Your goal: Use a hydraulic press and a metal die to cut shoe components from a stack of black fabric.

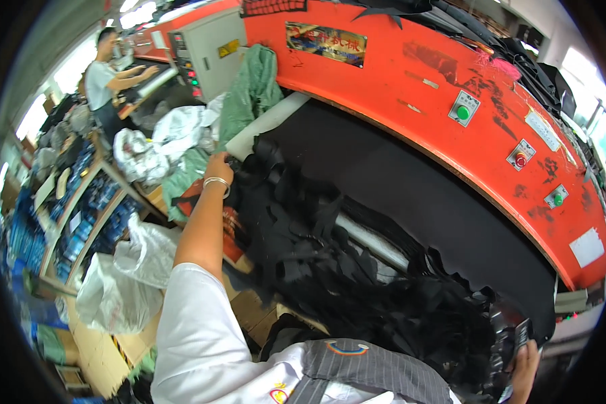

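my left hand [220, 168] is at the far left end of the heaped black fabric strips [286, 246], fingers bent; i cannot tell whether they grip any. my right hand [526, 369] is beside a small dark object [523, 332], its grip unclear too. the strips lie between my hands, before the red machine [397, 77].

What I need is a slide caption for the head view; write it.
Left hand and right hand at opposite ends of heaped black material beside a red machine.
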